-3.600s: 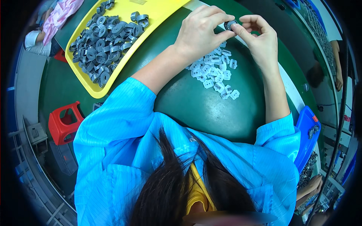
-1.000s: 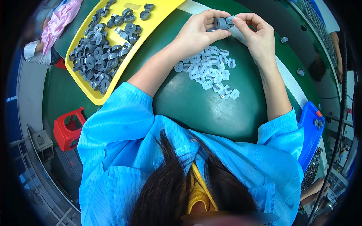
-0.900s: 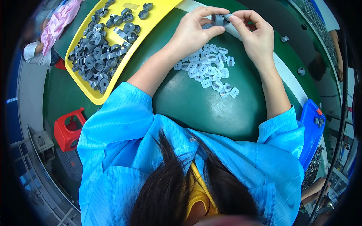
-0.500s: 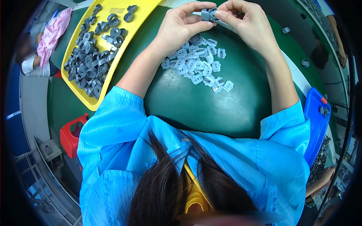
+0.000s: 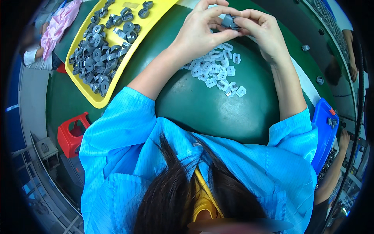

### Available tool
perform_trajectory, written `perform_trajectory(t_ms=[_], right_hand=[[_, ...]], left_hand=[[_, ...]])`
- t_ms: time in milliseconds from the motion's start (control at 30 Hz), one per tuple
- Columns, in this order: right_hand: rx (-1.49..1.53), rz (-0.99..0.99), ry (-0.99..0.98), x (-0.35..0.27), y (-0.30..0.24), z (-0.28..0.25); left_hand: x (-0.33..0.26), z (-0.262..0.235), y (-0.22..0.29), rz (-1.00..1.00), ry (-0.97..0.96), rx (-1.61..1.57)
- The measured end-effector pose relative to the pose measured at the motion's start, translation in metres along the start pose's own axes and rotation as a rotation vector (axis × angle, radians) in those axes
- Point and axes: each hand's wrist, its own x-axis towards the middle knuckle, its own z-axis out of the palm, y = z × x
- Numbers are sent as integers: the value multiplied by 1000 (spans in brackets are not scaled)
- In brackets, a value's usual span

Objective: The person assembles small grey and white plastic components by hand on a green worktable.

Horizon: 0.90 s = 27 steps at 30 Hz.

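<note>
Both hands meet over the far part of the green table. A grey round plastic part (image 5: 229,22) is held between them, tilted, its lower side partly hidden by fingers. My left hand (image 5: 203,26) grips its left side with thumb and fingers. From the right, my right hand (image 5: 261,32) pinches the same part with thumb and forefinger. Just below the hands a loose pile of small pale plastic pieces (image 5: 222,72), with holes and notched edges, lies on the table, partly covered by my left hand.
A yellow tray (image 5: 102,102) holding many grey round parts stands at the left. Near my left elbow is a red plastic stool-like object (image 5: 70,140). A blue tray (image 5: 321,134) lies right of my right arm. Other people's arms (image 5: 334,171) show at the right edge.
The grey part has turned and tilted between my fingers, and my left fingers now wrap further over it. The whole view has shifted slightly. A co-worker's arm at the right reaches further up.
</note>
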Motion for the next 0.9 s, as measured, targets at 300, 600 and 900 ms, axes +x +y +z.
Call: perform_trajectory(t_ms=[300,600,900], right_hand=[[202,144,-68,-5,-17,-3],[-329,-144,196,-6,-5,18],[255,61,-47,-4,-7,-2]], left_hand=[[5,-5,-15,-135,-52,-198],[6,-7,-11,-180,-4,-278],[4,-12,-20,-161,-51,-448]])
